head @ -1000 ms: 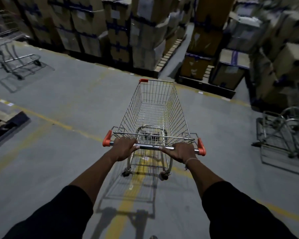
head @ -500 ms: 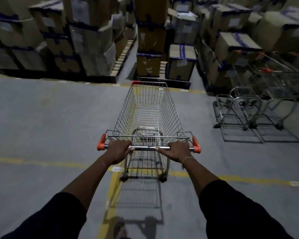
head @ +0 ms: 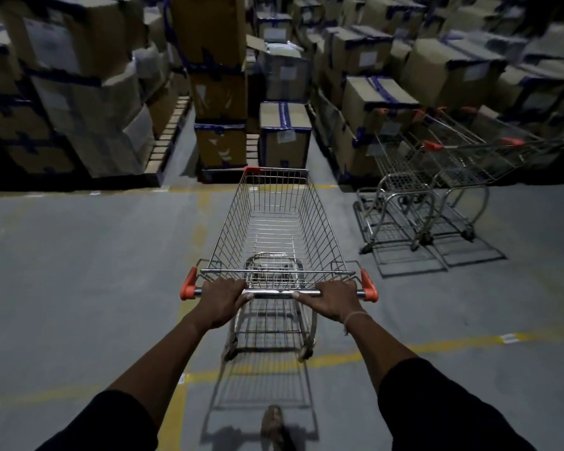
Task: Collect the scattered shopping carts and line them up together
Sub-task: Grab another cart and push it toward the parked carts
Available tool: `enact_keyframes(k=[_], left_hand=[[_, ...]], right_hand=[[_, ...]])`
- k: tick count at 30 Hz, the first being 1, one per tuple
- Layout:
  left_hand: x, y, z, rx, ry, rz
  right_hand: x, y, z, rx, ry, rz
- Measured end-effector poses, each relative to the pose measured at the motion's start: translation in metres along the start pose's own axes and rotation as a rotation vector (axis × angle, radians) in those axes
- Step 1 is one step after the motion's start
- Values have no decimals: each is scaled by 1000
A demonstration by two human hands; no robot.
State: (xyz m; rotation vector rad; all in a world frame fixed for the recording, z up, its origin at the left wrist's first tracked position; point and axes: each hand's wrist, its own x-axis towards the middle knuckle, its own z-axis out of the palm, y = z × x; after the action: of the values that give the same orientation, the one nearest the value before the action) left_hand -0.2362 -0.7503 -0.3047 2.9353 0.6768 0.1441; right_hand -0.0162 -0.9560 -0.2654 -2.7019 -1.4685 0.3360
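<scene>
An empty wire shopping cart (head: 275, 219) with orange handle ends stands straight ahead of me on the grey floor. My left hand (head: 222, 299) grips the left part of its metal handle bar. My right hand (head: 331, 299) grips the right part of the same bar. To the right, a group of parked carts (head: 437, 177) with orange trim stands side by side against the boxes, roughly a cart's width from mine.
Stacked cardboard boxes (head: 219, 92) on pallets wall off the far side, with a narrow aisle (head: 179, 138) between stacks left of centre. Yellow floor lines (head: 404, 349) cross under the cart. My foot (head: 274, 424) shows at the bottom edge.
The cart and my view have swung to the right. The parked carts have come further into view at the right, and the lone cart at the far left has dropped out of sight.
</scene>
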Motion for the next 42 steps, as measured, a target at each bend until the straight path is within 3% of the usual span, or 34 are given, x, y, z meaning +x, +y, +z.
enact_keyframes(k=[6, 15, 32, 42], left_hand=[[119, 22, 10, 27, -3, 42], [284, 77, 19, -18, -100, 68], [588, 139, 45, -135, -128, 81], [725, 145, 55, -247, -99, 72]], right_hand=[[79, 78, -23, 11, -11, 90], [167, 186, -49, 10, -40, 371], [421, 419, -114, 55, -97, 254], [552, 503, -157, 5, -115, 193]])
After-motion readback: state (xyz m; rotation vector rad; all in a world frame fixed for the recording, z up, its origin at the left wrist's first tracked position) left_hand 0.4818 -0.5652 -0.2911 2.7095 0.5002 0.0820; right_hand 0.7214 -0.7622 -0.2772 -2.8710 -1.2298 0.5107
